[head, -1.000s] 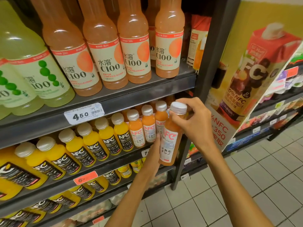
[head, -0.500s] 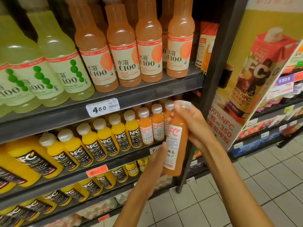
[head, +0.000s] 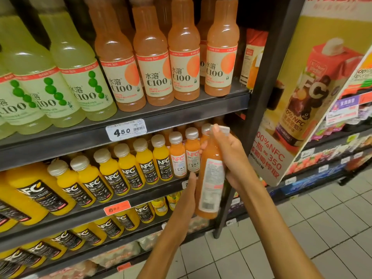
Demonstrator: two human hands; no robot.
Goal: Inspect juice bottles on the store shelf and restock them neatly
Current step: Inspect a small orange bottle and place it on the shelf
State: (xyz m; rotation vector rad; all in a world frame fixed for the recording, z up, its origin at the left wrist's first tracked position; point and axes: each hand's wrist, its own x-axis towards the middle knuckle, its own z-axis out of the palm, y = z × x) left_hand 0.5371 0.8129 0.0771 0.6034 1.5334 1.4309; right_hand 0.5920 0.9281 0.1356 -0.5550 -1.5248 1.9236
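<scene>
Turned since a moment ago: bottle (head: pixel 210 178) now shows its back label, held before the shelf (head: pixel 141 121) for reading. Right hand (head: pixel 231 156) wraps neck and shoulder; left hand (head: pixel 186 198) grips low, steadying the base.

A shop's drinks aisle is seen: dark metal shelves (head: pixel 141 115) are stocked with rows of identical juice bottles (head: pixel 128 170), and price tags (head: pixel 126 129) are fixed to the shelf edges. A large juice advertisement (head: pixel 314 93) is mounted at the aisle end, above a pale tiled floor (head: pixel 302 228).
</scene>
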